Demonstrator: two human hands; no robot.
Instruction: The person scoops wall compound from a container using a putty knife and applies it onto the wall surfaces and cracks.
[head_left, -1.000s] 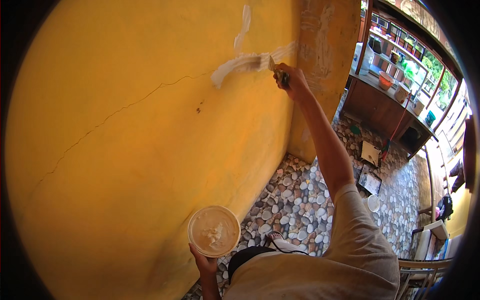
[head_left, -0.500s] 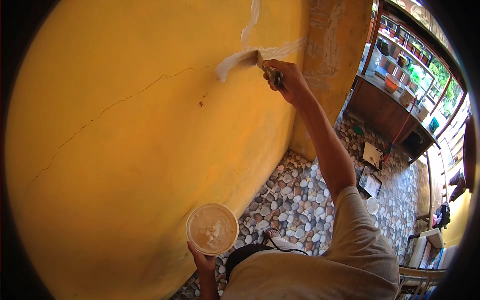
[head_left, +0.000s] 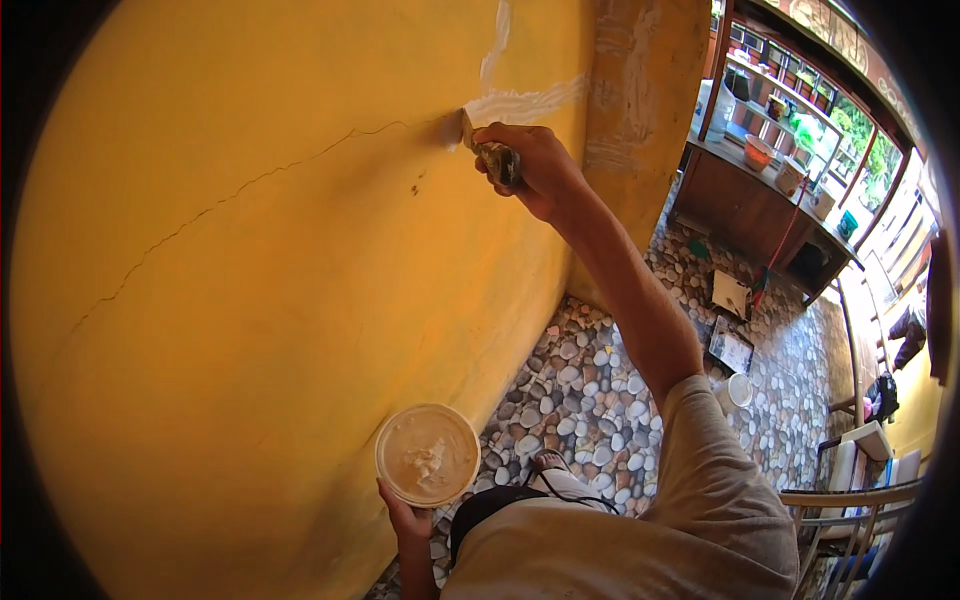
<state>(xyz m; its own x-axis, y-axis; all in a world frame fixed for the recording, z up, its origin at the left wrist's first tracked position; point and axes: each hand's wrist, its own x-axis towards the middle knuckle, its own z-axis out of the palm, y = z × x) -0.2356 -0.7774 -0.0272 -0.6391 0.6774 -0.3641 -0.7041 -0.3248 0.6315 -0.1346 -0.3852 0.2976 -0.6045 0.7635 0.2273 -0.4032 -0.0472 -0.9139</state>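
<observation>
My right hand (head_left: 535, 168) grips a putty knife (head_left: 466, 128) by its handle. The blade's edge touches the yellow wall (head_left: 280, 320) at the left end of a smeared white filler streak (head_left: 530, 104). From there a thin crack (head_left: 225, 198) runs down to the left, uncovered. Low beside the wall, my left hand (head_left: 408, 518) holds a round tub (head_left: 427, 407) from beneath and the side. Beige-white filler (head_left: 430, 465) lies inside it, lumpy in the middle.
A brown pillar (head_left: 628, 130) with white smears adjoins the wall at right. Behind it stands a wooden counter (head_left: 740, 215) with containers. On the pebble-patterned floor (head_left: 570, 400) are a white bucket (head_left: 737, 391) and two flat trays. A chair (head_left: 850, 497) stands at lower right.
My right hand and the putty knife have moved left and slightly down along the wall. The thick filler at the streak's left end is now spread thinner. The tub stays nearly in place.
</observation>
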